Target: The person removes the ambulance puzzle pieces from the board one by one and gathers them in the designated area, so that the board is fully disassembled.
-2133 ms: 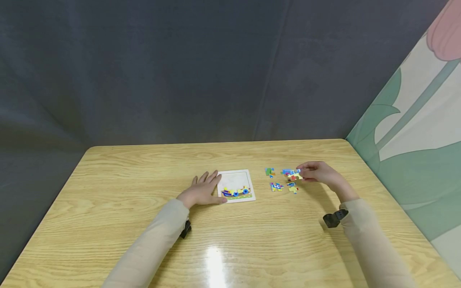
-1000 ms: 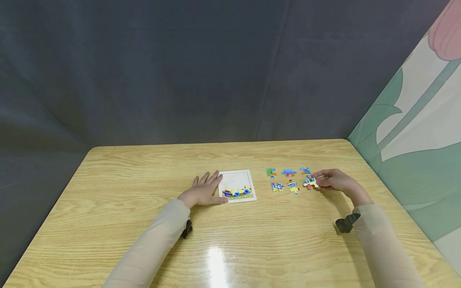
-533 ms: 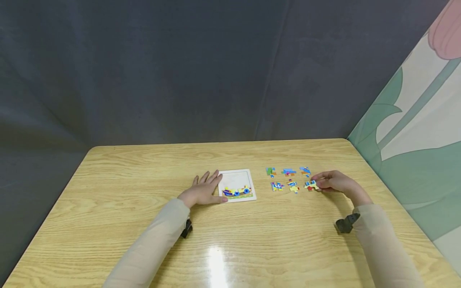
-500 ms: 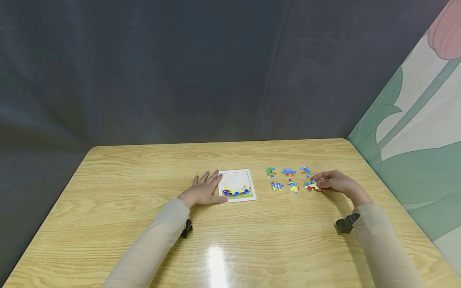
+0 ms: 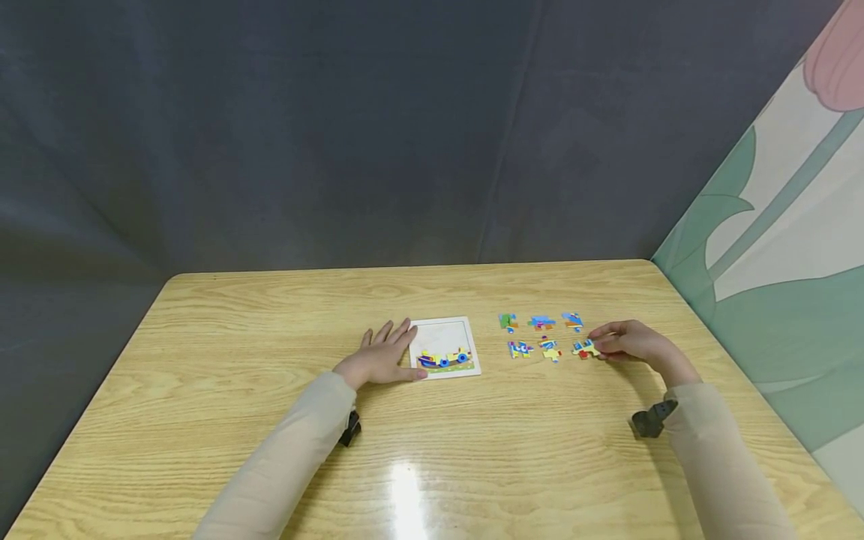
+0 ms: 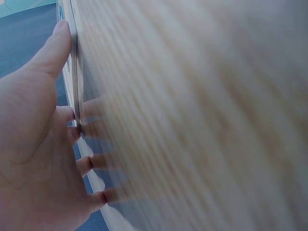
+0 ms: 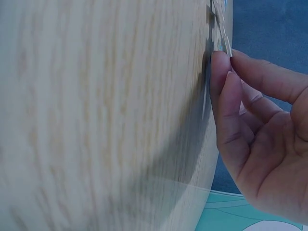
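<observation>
The puzzle board (image 5: pixel 442 334) was filled only along its bottom; its edge was touched by the spread left hand (image 5: pixel 380 362). Five loose pieces (image 5: pixel 519 350) were left to its right, a sixth piece (image 5: pixel 583 349) pinched, seemingly tilted, by the right hand (image 5: pixel 631 345).

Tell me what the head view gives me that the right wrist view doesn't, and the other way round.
Only the head view shows the left hand touching the puzzle tray, which has a printed strip along its near side, and both sleeves.

Only the right wrist view shows the palm side of the right hand and the held puzzle piece nearly edge-on.

Both show that hand pinching the piece, the wooden table and the dark curtain.
</observation>
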`<state>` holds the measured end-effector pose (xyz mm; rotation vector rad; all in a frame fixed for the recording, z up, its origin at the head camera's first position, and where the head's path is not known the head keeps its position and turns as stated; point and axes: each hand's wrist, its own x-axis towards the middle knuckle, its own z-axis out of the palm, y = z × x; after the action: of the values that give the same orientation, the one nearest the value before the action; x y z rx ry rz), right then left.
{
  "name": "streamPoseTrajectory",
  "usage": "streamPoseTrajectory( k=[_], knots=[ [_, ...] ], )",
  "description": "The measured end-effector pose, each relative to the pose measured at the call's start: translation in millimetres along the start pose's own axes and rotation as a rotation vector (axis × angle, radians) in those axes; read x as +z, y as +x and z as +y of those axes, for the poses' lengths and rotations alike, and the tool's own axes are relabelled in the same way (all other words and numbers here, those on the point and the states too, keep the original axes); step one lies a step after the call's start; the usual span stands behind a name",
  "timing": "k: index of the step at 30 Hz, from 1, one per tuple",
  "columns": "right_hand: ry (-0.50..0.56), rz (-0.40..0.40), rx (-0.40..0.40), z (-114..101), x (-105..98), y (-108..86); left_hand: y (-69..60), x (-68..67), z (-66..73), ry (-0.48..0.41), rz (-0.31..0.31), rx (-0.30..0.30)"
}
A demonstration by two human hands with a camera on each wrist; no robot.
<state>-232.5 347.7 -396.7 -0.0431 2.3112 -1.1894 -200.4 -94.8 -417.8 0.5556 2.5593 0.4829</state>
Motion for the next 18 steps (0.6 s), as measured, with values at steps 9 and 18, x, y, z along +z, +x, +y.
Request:
streamPoseTrajectory(
  k=[9,18],
  knots=[
    [0.005,0.007,0.014,2.0,0.8,1.1,-1.3,-0.6,1.7,0.005,-0.005,-0.004],
    [0.032,-0.01,0.024,0.5,0.0,0.1,-0.7,-0.7,1.0,0.006,-0.002,-0.007]
  ],
)
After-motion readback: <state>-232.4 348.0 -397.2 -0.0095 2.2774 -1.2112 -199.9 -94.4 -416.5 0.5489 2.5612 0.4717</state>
